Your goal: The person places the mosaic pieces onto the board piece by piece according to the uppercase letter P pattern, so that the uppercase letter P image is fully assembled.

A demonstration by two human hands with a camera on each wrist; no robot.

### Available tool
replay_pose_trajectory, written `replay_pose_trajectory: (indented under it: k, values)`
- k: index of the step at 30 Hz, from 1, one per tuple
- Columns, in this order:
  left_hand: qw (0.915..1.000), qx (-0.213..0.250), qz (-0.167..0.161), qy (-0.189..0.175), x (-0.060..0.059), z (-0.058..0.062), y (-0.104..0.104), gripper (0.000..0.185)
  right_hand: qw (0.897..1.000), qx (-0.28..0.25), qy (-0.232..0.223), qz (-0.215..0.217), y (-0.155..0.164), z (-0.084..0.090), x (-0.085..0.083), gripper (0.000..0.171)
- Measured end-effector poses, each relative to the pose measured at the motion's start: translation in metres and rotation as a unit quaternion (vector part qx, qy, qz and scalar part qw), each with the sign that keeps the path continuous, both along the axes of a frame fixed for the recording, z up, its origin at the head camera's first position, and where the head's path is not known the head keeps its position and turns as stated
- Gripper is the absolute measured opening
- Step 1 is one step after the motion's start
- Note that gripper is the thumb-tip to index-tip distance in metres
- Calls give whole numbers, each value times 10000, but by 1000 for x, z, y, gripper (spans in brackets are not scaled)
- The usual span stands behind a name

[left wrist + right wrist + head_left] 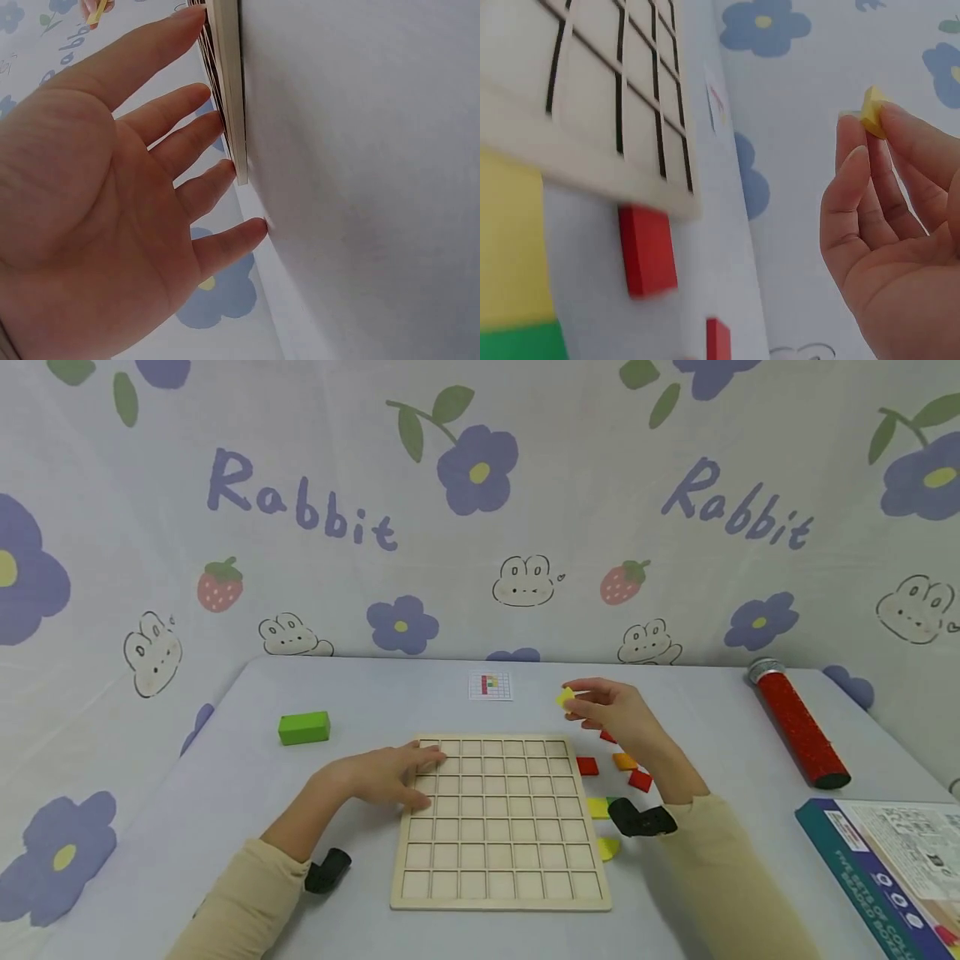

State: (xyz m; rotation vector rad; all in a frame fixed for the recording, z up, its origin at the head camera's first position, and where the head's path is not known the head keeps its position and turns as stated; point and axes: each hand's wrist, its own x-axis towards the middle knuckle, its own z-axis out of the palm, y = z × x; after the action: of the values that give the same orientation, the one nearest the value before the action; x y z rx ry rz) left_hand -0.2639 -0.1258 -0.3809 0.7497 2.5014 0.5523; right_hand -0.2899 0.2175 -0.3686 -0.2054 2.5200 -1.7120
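A pale wooden grid board (501, 822) (225, 82) (592, 112) lies flat on the table, its cells bare. My left hand (390, 774) (112, 202) rests with straight fingers on the board's far left corner. Raised above the table beyond the board's right corner, my right hand (611, 710) (885, 210) pinches a small yellow tile (565, 697) (871, 112) at its fingertips. Red tiles (587, 766) (648, 250), an orange tile (624, 761) and yellow tiles (598, 807) lie right of the board.
A small pattern card (491, 686) lies beyond the board. A green block (303, 727) sits at the left, a red glitter tube (797, 724) at the right, a printed box (892, 868) at the near right. A flowered cloth hangs behind.
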Motion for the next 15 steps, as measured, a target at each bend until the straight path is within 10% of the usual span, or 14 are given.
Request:
replay_pose_trajectory:
  k: [15]
  values:
    - [9997,67,-248,-37,-1,-2,0,67,9926,-635,-729,733,-36,-27,11,43]
